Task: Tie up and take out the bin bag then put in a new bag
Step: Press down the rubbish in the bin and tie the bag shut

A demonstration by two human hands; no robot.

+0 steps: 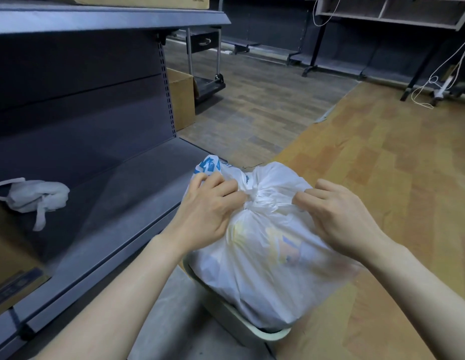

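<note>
A full white plastic bin bag [265,258] sits in a pale bin whose rim [267,333] shows at the bottom centre. Its top is gathered into a knot [257,198] between my hands. My left hand [208,211] is shut on the bag's left handle, whose blue-printed end sticks up behind my fingers. On the other side, my right hand [338,216] pinches the right handle, pulled away from the knot. A second crumpled white bag [33,196] lies on the low grey shelf [117,203] to the left.
Dark metal shelving [78,81] stands close on the left, with a cardboard box [183,97] beyond its end. A trolley [208,81] stands further back. Wooden floor [382,157] stretches to the right; desks and white cables [434,81] stand at the far right.
</note>
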